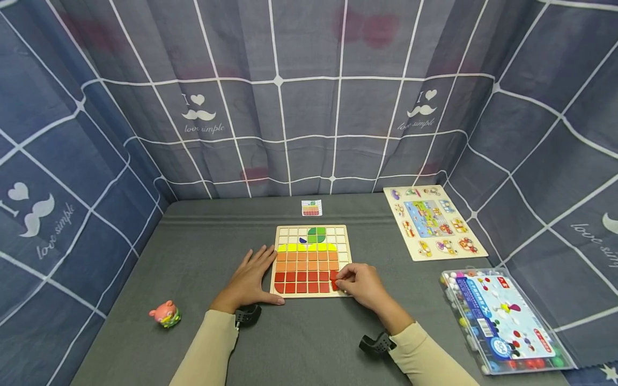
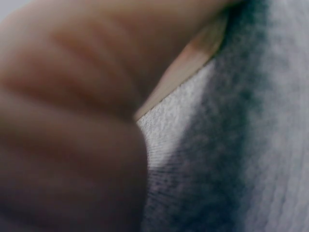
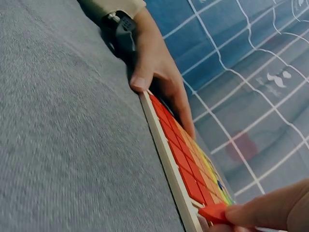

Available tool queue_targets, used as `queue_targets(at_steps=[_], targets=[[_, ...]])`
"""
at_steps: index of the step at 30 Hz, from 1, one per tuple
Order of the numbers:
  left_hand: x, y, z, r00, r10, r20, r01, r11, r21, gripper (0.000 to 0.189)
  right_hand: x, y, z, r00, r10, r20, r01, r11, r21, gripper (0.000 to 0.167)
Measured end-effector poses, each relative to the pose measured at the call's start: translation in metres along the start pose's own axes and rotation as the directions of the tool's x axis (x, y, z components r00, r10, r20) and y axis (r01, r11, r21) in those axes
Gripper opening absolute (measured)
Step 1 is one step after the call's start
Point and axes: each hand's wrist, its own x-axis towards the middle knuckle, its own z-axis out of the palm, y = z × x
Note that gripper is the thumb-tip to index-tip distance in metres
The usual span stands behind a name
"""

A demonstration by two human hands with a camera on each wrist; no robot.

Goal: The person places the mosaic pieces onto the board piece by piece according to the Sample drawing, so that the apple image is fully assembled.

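A wooden grid board (image 1: 349,241) lies on the table with rows of red, orange and yellow tiles, plus green pieces and a small blue one near its top. My left hand (image 1: 251,280) rests along the board's left edge, fingers extended and thumb at the near corner. In the left wrist view, blurred skin covers much of the picture. My right hand (image 1: 364,285) pinches a red tile (image 3: 213,211) between thumb and fingers over the near right corner. That tile sits tilted above the grid, at the end of the red rows.
A small picture card (image 1: 311,208) lies behind the board. At the back right is a wooden picture puzzle (image 1: 407,249), with a clear plastic case (image 1: 512,321) of coloured balls nearer. A pink figurine (image 1: 166,314) stands at left. Checked curtains (image 1: 309,107) surround the grey table (image 1: 203,225).
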Motion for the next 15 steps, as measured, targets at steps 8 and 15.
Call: queue_targets(at_steps=[8,15], targets=[[-0.0001,-0.0005,0.0011,1.0,0.0,-0.003,0.0,1.0,0.002,0.144,0.003,-0.007,0.006,1.0,-0.016,0.015,0.018,0.996,-0.087,0.009],[0.0004,-0.0015,0.0014,1.0,0.0,0.003,0.0,1.0,-0.001,0.144,0.0023,-0.0097,0.0083,0.998,-0.066,0.011,0.067,0.974,-0.215,0.017]])
